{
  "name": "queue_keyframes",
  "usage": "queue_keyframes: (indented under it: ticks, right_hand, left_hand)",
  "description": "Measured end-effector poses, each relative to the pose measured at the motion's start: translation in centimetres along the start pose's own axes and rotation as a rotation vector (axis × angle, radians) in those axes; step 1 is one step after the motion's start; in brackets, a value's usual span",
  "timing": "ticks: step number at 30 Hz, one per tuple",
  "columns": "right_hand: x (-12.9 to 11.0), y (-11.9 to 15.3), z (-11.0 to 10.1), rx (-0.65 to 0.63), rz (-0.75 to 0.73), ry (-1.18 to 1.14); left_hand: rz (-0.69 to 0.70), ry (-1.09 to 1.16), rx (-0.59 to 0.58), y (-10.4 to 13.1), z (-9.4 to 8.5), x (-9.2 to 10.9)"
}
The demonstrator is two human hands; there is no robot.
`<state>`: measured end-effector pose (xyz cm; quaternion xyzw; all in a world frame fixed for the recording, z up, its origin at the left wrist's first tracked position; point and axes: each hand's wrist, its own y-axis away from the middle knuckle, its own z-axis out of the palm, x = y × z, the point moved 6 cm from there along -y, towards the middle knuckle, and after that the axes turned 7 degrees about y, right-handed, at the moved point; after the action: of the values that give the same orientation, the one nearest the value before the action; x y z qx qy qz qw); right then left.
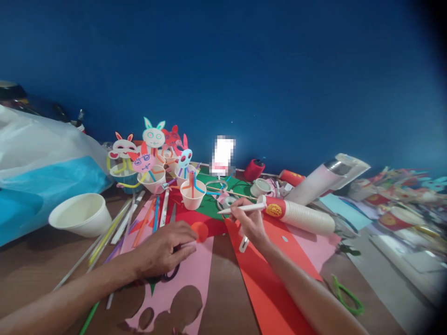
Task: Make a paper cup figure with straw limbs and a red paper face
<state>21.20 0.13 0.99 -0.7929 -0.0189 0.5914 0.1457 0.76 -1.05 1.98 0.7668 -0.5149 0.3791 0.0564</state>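
Observation:
My right hand (249,225) is closed round a white marker (244,209), held nearly level with its pointed tip to the left. My left hand (169,249) rests over pink paper (200,274) with cut-out holes, fingers bent and thumb apart. Its fingertips lie at the edge of a small orange paper circle (200,231); whether they press on it I cannot tell. Dark scissors (171,274) are partly hidden beneath this hand. Just beyond stands a white paper cup (193,195) with an orange and blue stick figure in it. Orange-red paper (261,274) lies under my right hand.
Several cups with paper animal faces (153,136) stand at the back left. A white bowl (82,214) and pipe cleaners (108,228) lie left. A stack of paper cups (307,216), a spray can (314,181) and green-handled scissors (349,298) are on the right. A bright phone (223,153) stands behind.

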Motion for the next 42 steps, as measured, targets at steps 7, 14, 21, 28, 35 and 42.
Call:
queue_keyframes:
  ticks: [7, 14, 21, 28, 35, 42]
  right_hand:
    - [-0.1, 0.9, 1.1, -0.188, -0.195, 0.522]
    - [-0.4, 0.7, 1.1, -0.251, -0.187, 0.606]
    - [-2.0, -0.3, -2.3, 0.088, -0.151, 0.256]
    - [-2.3, -0.2, -2.2, 0.095, -0.041, -0.22]
    - [-3.2, 2.1, 2.6, -0.236, 0.041, -0.262]
    - [-3.1, 2.9, 2.8, -0.244, -0.001, -0.079]
  left_hand:
    - [0.01, -0.033, -0.012, 0.4, 0.5, 0.0]
    - [0.0, -0.047, -0.022, 0.5, 0.8, -0.3]
    - [-0.001, -0.008, 0.044, 0.4, 0.2, -0.1]
    - [-0.164, 0.027, 0.115, 0.7, -0.1, -1.6]
    - [-0.168, 0.086, 0.093, 0.6, 0.0, -1.5]
    - [-0.244, 0.19, 0.059, 0.5, 0.2, -1.4]
